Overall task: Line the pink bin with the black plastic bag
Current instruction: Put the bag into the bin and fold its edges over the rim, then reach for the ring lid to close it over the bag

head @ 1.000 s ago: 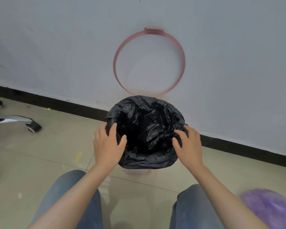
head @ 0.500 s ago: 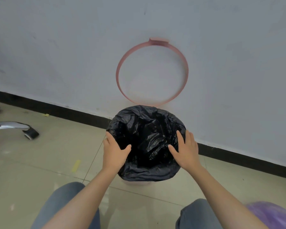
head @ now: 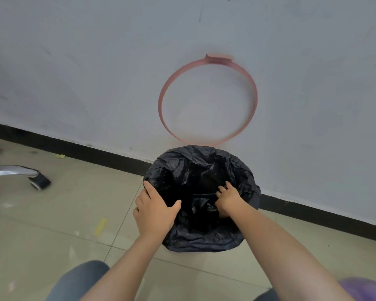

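your right hand (head: 229, 197) has gone from resting flat on the rim half a second ago to reaching inside the bag (head: 201, 170), fingers curled on a fold of plastic. your left hand (head: 154, 210) stays spread on the near-left rim, pressing, not clenched. so the bag already drapes over the bin (head: 183, 252), which shows only as a pink sliver below; what's left looks like seating the liner. wall (head: 96, 61) close behind, ring (head: 207, 101) up against it; open floor (head: 52, 224) to the left.
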Tool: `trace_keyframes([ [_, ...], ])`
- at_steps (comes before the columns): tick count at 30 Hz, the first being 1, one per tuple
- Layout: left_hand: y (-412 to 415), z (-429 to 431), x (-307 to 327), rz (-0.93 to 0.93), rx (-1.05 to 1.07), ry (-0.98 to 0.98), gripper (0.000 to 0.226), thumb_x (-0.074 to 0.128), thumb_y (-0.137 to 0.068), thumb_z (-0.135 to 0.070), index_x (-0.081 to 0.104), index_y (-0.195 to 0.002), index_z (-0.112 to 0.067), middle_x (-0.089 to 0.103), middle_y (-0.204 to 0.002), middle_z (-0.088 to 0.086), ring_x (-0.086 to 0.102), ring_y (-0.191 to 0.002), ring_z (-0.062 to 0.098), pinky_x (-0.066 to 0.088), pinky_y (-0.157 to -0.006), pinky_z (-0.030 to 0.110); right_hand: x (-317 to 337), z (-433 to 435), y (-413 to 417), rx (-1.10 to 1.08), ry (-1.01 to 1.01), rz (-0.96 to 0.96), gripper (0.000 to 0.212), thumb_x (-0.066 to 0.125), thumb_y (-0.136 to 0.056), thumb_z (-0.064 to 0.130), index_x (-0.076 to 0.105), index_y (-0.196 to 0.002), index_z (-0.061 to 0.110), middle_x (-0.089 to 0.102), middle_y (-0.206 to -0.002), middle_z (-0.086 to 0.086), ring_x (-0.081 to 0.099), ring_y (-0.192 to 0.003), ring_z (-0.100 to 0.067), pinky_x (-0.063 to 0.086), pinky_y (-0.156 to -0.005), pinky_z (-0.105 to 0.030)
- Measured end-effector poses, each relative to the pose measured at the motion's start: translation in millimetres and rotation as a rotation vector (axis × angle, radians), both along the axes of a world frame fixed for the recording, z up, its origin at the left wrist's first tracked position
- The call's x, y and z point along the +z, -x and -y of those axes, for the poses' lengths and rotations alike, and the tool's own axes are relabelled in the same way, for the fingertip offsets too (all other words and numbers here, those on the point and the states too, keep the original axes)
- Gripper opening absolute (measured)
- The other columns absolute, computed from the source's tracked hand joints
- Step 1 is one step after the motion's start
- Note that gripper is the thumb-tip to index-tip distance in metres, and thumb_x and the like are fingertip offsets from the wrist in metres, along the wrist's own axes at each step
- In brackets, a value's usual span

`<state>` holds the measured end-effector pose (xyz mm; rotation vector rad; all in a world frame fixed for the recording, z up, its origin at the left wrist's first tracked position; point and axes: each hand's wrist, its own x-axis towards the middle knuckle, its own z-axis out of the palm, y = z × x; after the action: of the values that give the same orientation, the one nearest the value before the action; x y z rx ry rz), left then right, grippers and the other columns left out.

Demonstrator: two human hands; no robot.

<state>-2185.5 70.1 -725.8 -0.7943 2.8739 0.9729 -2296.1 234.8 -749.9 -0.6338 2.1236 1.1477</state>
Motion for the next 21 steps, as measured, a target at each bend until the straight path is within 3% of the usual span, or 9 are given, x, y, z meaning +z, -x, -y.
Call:
trace_keyframes([
  [2,0,-1,0,0.002,0.003,0.012,0.098,0.054,-0.080,-0.055,-0.003,-0.143,-0.005,0.023,-0.149,0.016,0.023,-0.136,0.031,0.028,-0.108,0.044,2,-4,0,-0.027,0.043,0.000,0.056,0.035,-0.094,0.043,0.022,-0.143,0.019,0.011,-0.156,-0.009,0.001,-0.143,-0.028,-0.004,-0.116,-0.046],
  [7,-2,-2,-2,-0.007,0.008,0.088,0.094,0.048,-0.082,-0.057,0.001,-0.143,-0.004,0.017,-0.151,0.017,0.016,-0.139,0.031,0.025,-0.110,0.045,34,-10,-15,0.043,0.369,-0.026,0.054,0.035,-0.094,0.044,0.028,-0.141,0.019,0.028,-0.151,-0.010,0.014,-0.141,-0.028,0.003,-0.117,-0.046],
  [10,-2,-3,-2,-0.023,-0.010,0.144,0.091,0.046,-0.084,-0.054,0.000,-0.143,-0.003,0.011,-0.153,0.018,0.009,-0.141,0.031,0.021,-0.112,0.047,52,-30,-25,0.086,0.318,-0.042,0.054,0.030,-0.094,0.048,0.029,-0.140,0.020,0.025,-0.152,-0.008,0.010,-0.143,-0.027,0.002,-0.117,-0.046],
  [13,-2,-3,-1,-0.039,-0.081,0.199,0.086,0.040,-0.088,-0.051,-0.006,-0.143,-0.004,-0.001,-0.156,0.016,-0.001,-0.144,0.030,0.014,-0.115,0.047,63,-47,-26,-0.029,0.284,-0.011,0.054,0.026,-0.094,0.051,0.040,-0.135,0.019,0.035,-0.148,-0.007,0.017,-0.141,-0.026,0.007,-0.116,-0.045],
  [15,-1,-2,0,-0.040,-0.129,0.216,0.082,0.035,-0.091,-0.049,-0.010,-0.143,-0.004,-0.005,-0.157,0.013,-0.005,-0.144,0.027,0.010,-0.116,0.046,74,-48,-24,-0.018,0.482,-0.046,0.047,0.030,-0.095,0.045,0.052,-0.124,0.015,0.052,-0.133,-0.011,0.036,-0.130,-0.027,0.022,-0.110,-0.042],
  [17,-1,-2,0,-0.031,-0.139,0.180,0.080,0.034,-0.092,-0.047,-0.011,-0.143,-0.004,-0.006,-0.157,0.011,-0.005,-0.145,0.024,0.008,-0.117,0.045,95,-42,-19,0.044,0.868,-0.240,0.041,0.037,-0.093,0.037,0.057,-0.116,0.009,0.060,-0.119,-0.015,0.048,-0.116,-0.031,0.035,-0.098,-0.041],
  [19,-2,-1,1,-0.032,-0.137,0.145,0.080,0.035,-0.092,-0.047,-0.011,-0.143,-0.004,-0.006,-0.157,0.011,-0.004,-0.145,0.023,0.006,-0.117,0.044,126,-32,-11,0.022,1.216,-0.521,0.039,0.046,-0.089,0.028,0.055,-0.120,0.006,0.054,-0.126,-0.021,0.045,-0.120,-0.037,0.037,-0.098,-0.045],
  [21,-2,-1,1,-0.033,-0.142,0.136,0.081,0.036,-0.092,-0.047,-0.011,-0.143,-0.004,-0.006,-0.157,0.011,-0.004,-0.145,0.023,0.006,-0.117,0.043,162,-17,1,-0.033,1.432,-0.809,0.044,0.051,-0.088,0.018,0.045,-0.129,0.005,0.041,-0.137,-0.026,0.035,-0.128,-0.040,0.033,-0.103,-0.048],
])
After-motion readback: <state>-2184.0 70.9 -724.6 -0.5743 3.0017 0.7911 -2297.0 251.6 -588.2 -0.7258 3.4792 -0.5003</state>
